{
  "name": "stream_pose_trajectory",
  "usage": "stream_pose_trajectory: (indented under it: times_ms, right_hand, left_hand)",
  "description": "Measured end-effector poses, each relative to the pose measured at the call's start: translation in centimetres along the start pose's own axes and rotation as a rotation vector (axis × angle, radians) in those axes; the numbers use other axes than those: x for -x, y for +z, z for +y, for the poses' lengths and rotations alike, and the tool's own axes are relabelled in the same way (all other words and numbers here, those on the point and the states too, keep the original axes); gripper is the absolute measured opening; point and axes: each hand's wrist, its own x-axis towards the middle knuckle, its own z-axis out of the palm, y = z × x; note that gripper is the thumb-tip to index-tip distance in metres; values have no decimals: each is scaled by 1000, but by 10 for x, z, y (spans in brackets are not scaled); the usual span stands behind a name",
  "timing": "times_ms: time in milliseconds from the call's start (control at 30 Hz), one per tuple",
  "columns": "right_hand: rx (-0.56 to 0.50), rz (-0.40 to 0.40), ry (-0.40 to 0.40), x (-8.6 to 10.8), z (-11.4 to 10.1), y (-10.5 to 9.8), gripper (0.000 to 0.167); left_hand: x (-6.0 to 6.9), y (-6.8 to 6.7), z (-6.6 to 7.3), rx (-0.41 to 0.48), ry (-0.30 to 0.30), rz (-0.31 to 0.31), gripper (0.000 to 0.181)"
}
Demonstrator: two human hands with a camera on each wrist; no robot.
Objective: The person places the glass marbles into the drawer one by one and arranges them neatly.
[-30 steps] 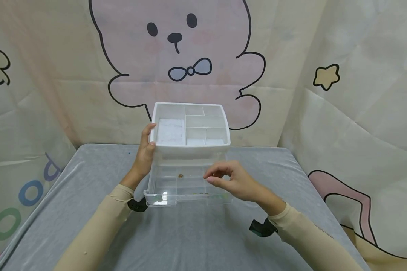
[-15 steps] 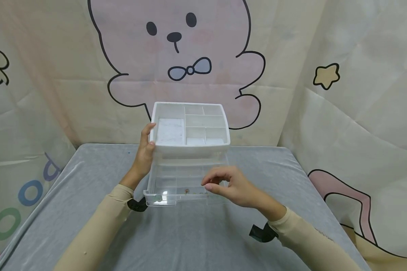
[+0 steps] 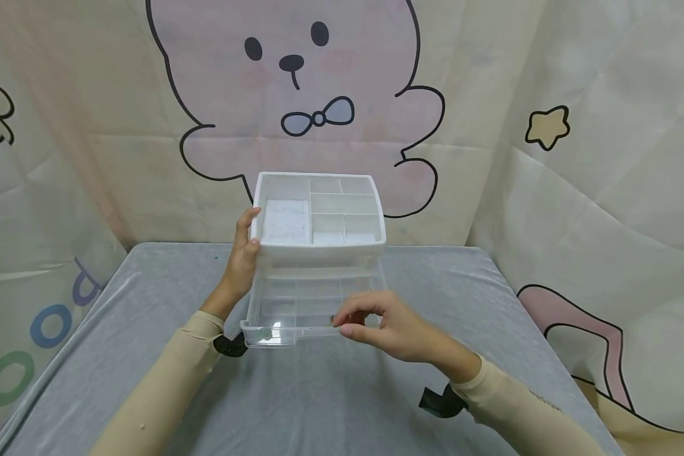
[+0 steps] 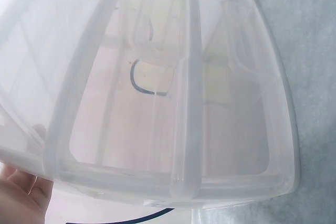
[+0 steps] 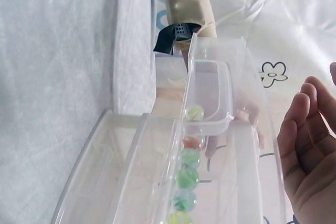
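A drawer box of white and clear plastic has a white divided top tray (image 3: pixel 322 246) and a clear drawer (image 3: pixel 270 310) pulled out toward me. My left hand (image 3: pixel 241 266) grips the box's left side, thumb toward the front; in the left wrist view its fingers (image 4: pixel 23 198) show at the lower left corner. My right hand (image 3: pixel 389 326) hovers over the drawer's front right, fingers loosely bent, seemingly holding nothing. A small brownish marble (image 3: pixel 332 320) appears beside its fingertips. In the right wrist view, several glass marbles (image 5: pixel 187 178) lie in a row along the drawer.
Under the box spreads a grey cloth-covered table (image 3: pixel 313 405). Printed cloth walls (image 3: pixel 593 209) with a bear and a star stand behind and at both sides. A black strap piece (image 3: pixel 443 402) hangs at my right wrist.
The brownish marble has rolled from the drawer's middle to the front, then rightward to my right fingertips. My right hand has lowered slightly toward the drawer's front. My left hand keeps its hold.
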Motion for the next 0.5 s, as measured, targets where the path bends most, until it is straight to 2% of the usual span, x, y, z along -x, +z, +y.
stream_pose_trajectory:
  times_ms: [300,500]
  right_hand:
    - [3,-14,-64,2,-4,7,15]
    - [22,-30,-46,6,-9,12,13]
  left_hand:
    - [1,0,2,-17,-15,-2,57]
    - [0,0,2,-11,-15,-3,56]
